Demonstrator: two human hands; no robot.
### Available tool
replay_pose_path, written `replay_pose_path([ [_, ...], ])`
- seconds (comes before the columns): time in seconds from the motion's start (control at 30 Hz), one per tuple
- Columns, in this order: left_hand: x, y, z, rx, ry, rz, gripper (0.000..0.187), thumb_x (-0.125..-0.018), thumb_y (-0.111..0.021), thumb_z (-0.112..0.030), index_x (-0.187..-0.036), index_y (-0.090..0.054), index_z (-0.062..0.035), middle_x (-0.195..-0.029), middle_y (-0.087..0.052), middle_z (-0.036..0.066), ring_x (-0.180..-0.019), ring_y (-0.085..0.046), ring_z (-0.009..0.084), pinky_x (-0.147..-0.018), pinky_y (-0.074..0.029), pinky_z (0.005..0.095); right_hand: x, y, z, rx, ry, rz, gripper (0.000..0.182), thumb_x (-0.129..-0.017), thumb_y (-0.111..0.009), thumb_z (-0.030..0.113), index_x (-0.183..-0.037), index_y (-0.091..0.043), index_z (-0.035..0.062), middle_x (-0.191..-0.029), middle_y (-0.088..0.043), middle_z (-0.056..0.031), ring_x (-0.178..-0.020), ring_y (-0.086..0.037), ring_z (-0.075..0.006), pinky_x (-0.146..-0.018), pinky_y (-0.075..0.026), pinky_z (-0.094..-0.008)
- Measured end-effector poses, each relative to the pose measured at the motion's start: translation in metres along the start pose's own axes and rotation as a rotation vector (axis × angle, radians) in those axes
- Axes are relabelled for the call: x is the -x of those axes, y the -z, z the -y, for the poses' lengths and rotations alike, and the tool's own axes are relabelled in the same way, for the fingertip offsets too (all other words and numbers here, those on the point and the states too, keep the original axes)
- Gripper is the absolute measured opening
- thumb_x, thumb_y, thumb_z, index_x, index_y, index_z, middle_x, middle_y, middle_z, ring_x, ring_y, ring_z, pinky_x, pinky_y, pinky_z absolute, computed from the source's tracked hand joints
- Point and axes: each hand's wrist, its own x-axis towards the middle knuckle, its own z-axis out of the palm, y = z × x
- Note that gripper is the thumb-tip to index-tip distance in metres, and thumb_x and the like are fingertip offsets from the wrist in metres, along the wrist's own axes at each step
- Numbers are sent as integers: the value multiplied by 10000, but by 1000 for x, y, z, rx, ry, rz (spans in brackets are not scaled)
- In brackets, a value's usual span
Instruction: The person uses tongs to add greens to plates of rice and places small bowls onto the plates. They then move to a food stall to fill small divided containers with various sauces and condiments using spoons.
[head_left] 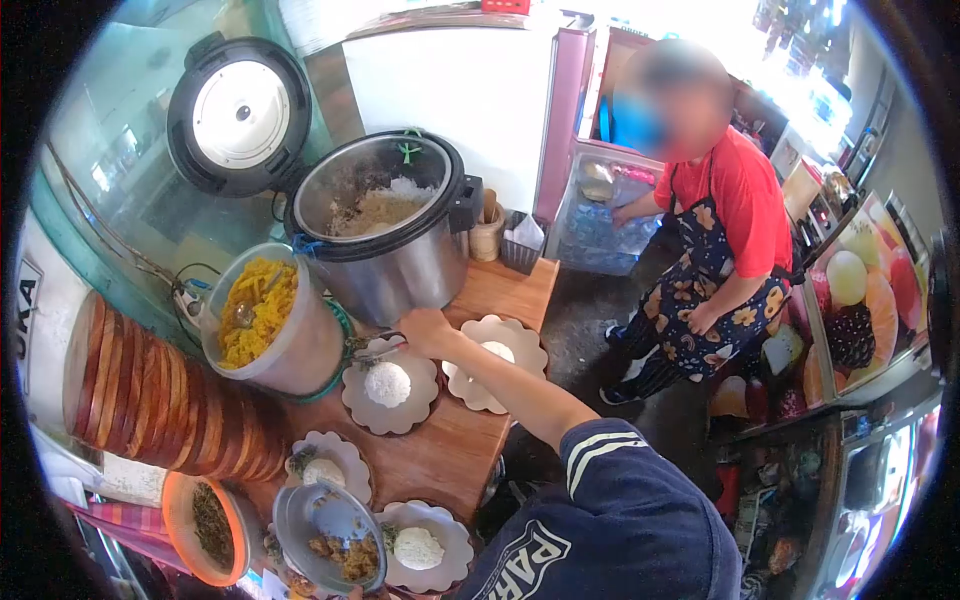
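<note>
My right hand (425, 333) is closed around thin metal tongs (384, 346), partly hidden by the fingers. Their tips are by dark greens at the edge of a scalloped plate (420, 412) bearing a white rice mound (388, 384). Just right of it, under my forearm, lies another scalloped plate (527, 352) with rice. At the bottom, a grey plastic bowl (330, 515) with brown shredded food (352, 556) is held above the plates. Only a bit of my left hand (355, 593) shows at its lower rim; most of it is hidden.
An open rice cooker (400, 275) and a tub (290, 345) of yellow rice stand behind the plates. Stacked wooden plate holders (170, 390) and an orange-rimmed basket (238, 530) of greens are left. A co-worker in red (745, 200) stands by a clear bin (600, 245).
</note>
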Motion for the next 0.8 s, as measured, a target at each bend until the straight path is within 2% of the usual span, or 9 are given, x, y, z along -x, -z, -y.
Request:
replay_pose_path([
  [0.07,3,1,1,18,19,-6,257,-841,-527,-67,-1079,-548,27,-1041,-588,157,-883,-583,264,-701,-536,364,0,0,-2,3,-6,3,369,-767,-693,338,-1051,-672,103,-986,-662,-133,-942,-638,-314,-784,-524,-428],
  [0.5,13,13,-9,109,110,-58,321,-850,-538,-116,-1147,-514,4,-1133,-572,127,-963,-579,245,-729,-540,358,-23,-18,-10,-61,49,-58,334,-750,-701,318,-988,-687,85,-974,-651,-139,-912,-632,-330,-766,-520,-447],
  [0.57,15,19,-7,135,130,-62,332,-852,-540,-124,-1158,-508,1,-1147,-569,123,-975,-578,242,-733,-541,357,-25,-19,-12,-57,62,-152,340,-709,-739,379,-855,-704,75,-859,-671,-151,-828,-658,-333,-715,-522,-448],
  [0.63,24,36,-7,219,191,-81,342,-853,-542,-131,-1168,-503,-3,-1161,-566,118,-988,-578,239,-737,-542,356,-33,-26,-21,-111,173,-210,417,-713,-707,466,-822,-706,64,-833,-669,-166,-796,-649,-354,-710,-509,-463],
  [0.67,33,39,-10,304,249,-108,348,-854,-543,-135,-1173,-500,-4,-1168,-565,116,-994,-577,238,-739,-542,356,-33,-21,-26,-44,219,-114,288,-752,-686,274,-979,-685,97,-894,-663,-175,-888,-627,-363,-761,-497,-451],
  [0.7,43,46,-15,392,301,-122,353,-854,-544,-139,-1179,-498,-6,-1175,-564,114,-1000,-577,236,-742,-542,355,-27,6,-8,-60,117,83,316,-705,-723,287,-964,-684,109,-897,-668,-159,-874,-636,-334,-744,-504,-440],
  [0.73,53,53,-20,456,319,-152,359,-855,-544,-142,-1184,-495,-8,-1182,-562,111,-1006,-577,235,-744,-543,355,-10,29,5,29,231,119,350,-692,-728,338,-964,-682,123,-899,-669,-152,-871,-637,-327,-736,-512,-437],
  [0.77,63,70,-14,419,213,-210,351,-853,-550,-126,-1178,-502,-2,-1167,-571,115,-991,-585,230,-751,-544,356,-19,14,-2,11,281,94,365,-711,-704,400,-950,-683,125,-891,-670,-143,-857,-639,-333,-729,-519,-430],
  [0.8,63,82,-10,375,110,-239,344,-850,-555,-109,-1172,-508,5,-1151,-579,119,-976,-594,226,-758,-546,357,-9,24,17,-46,110,23,334,-756,-661,414,-934,-686,132,-890,-672,-121,-857,-640,-339,-738,-520,-430],
])
